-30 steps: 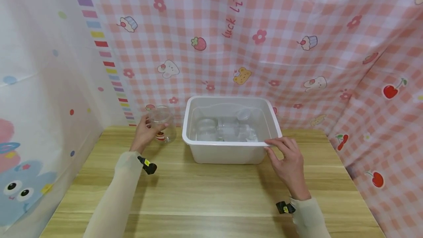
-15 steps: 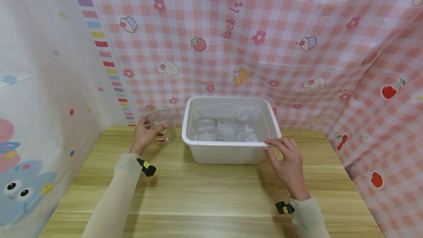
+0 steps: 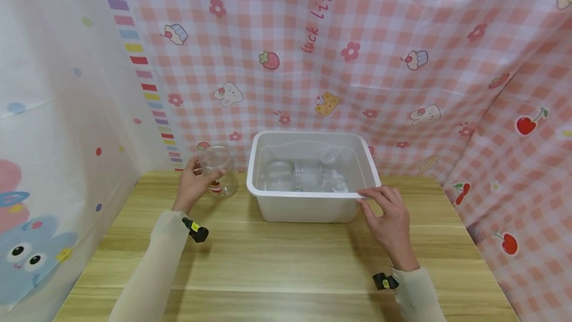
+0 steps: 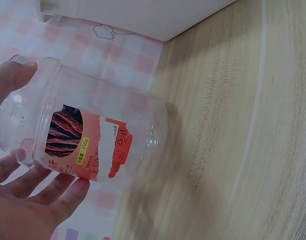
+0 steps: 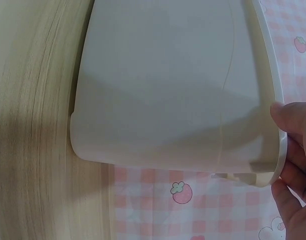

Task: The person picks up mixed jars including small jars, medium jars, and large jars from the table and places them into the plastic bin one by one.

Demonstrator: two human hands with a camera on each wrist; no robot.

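Note:
My left hand (image 3: 193, 185) holds a clear plastic jar (image 3: 227, 182) at the left of the table, thumb and fingers around its upper part. A partly torn red label (image 4: 68, 135) with a dark picture shows on the jar in the left wrist view. The jar is close to the tabletop; whether it touches, I cannot tell. To its right stands a white plastic tub (image 3: 308, 208). With thumb and fingers, my right hand (image 3: 389, 217) pinches the tub's rim (image 5: 280, 150) at its near right corner. Several clear plastic containers (image 3: 308, 175) lie inside the tub.
The wood-grain table (image 3: 277, 272) stretches in front of the tub and to both sides. Behind it hangs a pink checked cloth (image 3: 290, 88) with printed figures. A white printed cloth (image 3: 58, 88) hangs on the left.
My left hand and the jar have shifted slightly left and toward me. The right hand still pinches the rim, and the tub stays where it was.

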